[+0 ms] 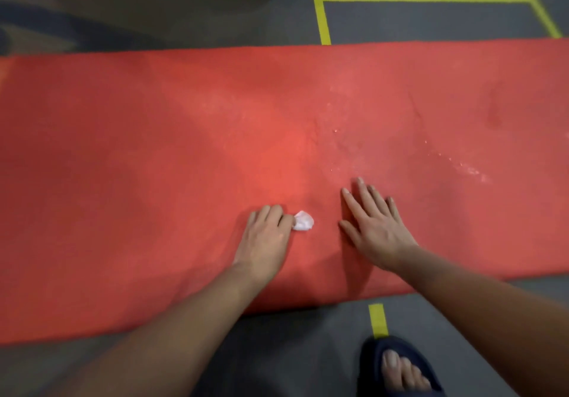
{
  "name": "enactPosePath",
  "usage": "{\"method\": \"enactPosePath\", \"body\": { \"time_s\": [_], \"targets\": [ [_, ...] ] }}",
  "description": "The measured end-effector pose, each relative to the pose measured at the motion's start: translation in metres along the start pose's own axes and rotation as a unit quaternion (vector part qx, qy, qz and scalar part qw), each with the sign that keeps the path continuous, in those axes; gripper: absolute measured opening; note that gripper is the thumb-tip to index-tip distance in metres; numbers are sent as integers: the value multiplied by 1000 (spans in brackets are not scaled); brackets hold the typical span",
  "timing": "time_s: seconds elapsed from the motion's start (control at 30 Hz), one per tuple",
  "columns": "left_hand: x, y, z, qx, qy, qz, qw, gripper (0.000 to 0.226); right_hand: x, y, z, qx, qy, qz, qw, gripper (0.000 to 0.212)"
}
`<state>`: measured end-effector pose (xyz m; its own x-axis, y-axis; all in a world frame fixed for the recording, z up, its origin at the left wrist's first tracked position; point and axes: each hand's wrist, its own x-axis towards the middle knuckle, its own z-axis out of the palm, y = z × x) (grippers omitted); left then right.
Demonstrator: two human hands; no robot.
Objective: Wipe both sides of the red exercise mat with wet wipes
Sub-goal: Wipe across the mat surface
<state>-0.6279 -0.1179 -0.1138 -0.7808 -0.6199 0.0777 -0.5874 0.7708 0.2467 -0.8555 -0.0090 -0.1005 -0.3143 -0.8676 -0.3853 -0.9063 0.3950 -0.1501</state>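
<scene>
The left hand (264, 236) curls its fingers around a crumpled white wet wipe (303, 221), pressing it onto the red exercise mat (154, 150). Just beside it, the right hand (374, 227) lies flat on the mat, fingers straight and spread. The mat lies unrolled across a grey floor (431, 20) marked with yellow tape lines (320, 11). A foot in a dark sandal (397, 369) stands near the mat's front edge.

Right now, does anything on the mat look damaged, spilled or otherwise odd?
Slightly. The red mat shows a trail of pale specks right of centre, droplets or residue, I cannot tell which, and a faint crease above it. The wipe in the left hand is balled small. Nothing else stands out.
</scene>
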Motion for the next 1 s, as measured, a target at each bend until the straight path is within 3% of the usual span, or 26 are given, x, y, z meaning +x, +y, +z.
{"method": "enactPosePath", "body": {
  "time_s": [0.1,0.23,0.33,0.47,0.57,0.7,0.8,0.87,0.97,1.0],
  "targets": [
    [10,-4,3,9,17,-4,1000,13,-3,9,-5,-11,-32,-2,999,81],
    [13,4,0,-29,-10,-53,998,12,4,8,-16,19,-55,1,998,87],
    [-12,23,-3,-2,-15,36,999,19,11,17,-28,13,-102,-17,995,89],
    [-51,42,2,-4,-19,62,998,17,13,32,-34,-27,-143,-55,988,95],
    [-62,52,9,-20,-25,64,997,19,13,34,-28,-32,-130,-60,989,96],
    [-58,60,18,-12,6,191,982,11,12,38,-23,-10,-106,-65,992,94],
    [-44,62,14,12,21,237,971,18,10,40,-21,5,-87,-71,994,93],
    [-19,54,14,28,27,192,981,20,9,42,-20,14,-70,-76,995,92],
    [32,28,7,31,36,-19,999,18,8,45,-18,13,-55,-83,995,91],
    [42,20,6,27,23,-50,998,13,8,46,-18,8,-51,-86,995,91]
  ]
}}
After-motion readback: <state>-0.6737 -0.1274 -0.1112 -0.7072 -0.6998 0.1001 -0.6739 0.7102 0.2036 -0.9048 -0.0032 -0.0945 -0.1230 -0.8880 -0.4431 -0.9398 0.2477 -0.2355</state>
